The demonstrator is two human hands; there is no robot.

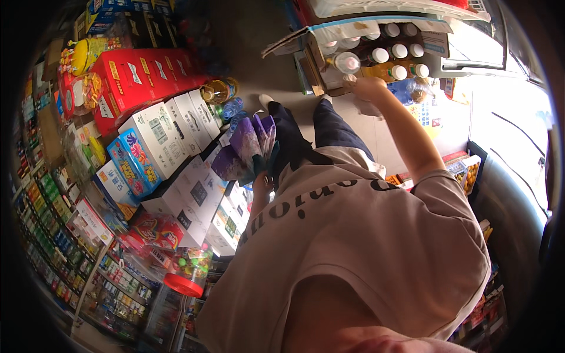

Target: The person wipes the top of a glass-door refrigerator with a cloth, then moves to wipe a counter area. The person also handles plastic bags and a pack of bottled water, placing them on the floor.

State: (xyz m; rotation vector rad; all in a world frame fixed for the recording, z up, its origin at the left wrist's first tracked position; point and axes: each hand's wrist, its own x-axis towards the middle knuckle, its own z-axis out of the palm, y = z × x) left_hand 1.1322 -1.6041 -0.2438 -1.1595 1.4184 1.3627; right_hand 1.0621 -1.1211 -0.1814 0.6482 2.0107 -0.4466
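My right hand reaches forward, its fingers closed on a pale crumpled cloth, or something like it, part of which pokes out at the fingertips. It is at the near side of an open cardboard box. Inside stand bottles in rows: a clear bottle close to my fingertips, orange drink bottles and dark ones, mostly white-capped. Low at my left side, my left hand grips a loosely folded purple and teal patterned fabric item, possibly a folding umbrella. My left fingers are partly hidden.
Stacked white cartons and red beer cartons line my left. A golden oil bottle and water bottles stand beside them. A candy jar is near my left elbow. Packed shelves lie beyond. A white crate rises past the box.
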